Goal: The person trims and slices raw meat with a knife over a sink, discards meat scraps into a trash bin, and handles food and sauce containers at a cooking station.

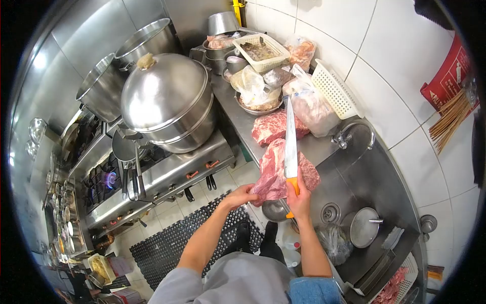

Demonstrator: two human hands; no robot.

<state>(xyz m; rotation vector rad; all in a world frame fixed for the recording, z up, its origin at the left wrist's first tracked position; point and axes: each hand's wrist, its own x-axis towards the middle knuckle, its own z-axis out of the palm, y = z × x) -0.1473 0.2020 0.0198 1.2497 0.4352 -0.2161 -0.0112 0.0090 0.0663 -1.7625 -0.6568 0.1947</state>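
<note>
My right hand [300,198] is wrapped round the orange handle of a large kitchen knife [290,144]. Its long, wide blade points away from me, over the meat. With the fingers of my left hand [240,196] I grip the near left edge of a big piece of raw red meat [273,175] at the counter's edge. Part of that piece lies under the blade and behind my right hand. Just beyond it rests a second, marbled slab of meat [268,127], partly covered by the blade.
A sink [349,177] with a tap [354,134] is at the right. Bagged meat [314,104] and a white basket [336,91] stand at the back. On the left, a large lidded steel pot [164,101] sits on the stove, where a blue flame [110,179] burns.
</note>
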